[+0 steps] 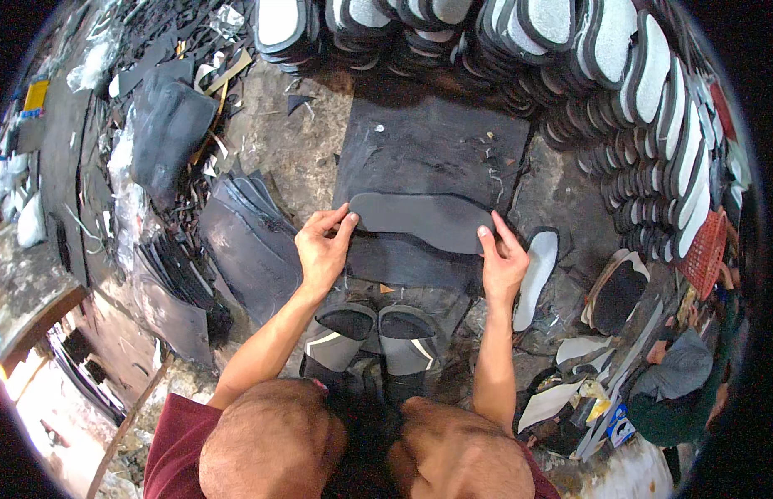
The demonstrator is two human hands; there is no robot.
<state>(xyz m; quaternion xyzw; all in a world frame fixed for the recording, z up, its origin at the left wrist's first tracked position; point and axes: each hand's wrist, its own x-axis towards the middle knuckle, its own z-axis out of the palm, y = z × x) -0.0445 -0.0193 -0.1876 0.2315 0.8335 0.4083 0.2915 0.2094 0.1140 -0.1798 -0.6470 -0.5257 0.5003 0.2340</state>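
Observation:
Between my two hands a dark grey shoe sole (pixel 420 219) is held level, its long side running left to right over a black rubber mat (pixel 428 137). My left hand (pixel 323 249) pinches its left end between thumb and fingers. At the other end, the thumb and fingers of my right hand (pixel 503 256) grip the edge. A single sole with a pale grey top (pixel 536 279) lies just right of my right hand. Below the held sole a pair of black slide sandals (pixel 341 326) sits on the ground in front of my knees.
Tall stacks of black-edged soles with pale tops (pixel 644 75) curve along the back and right. Dark sheets (pixel 245 245) fan out to the left, beside heaped scraps (pixel 166 125). A red plastic basket (pixel 704 254) and offcuts (pixel 553 403) lie at right.

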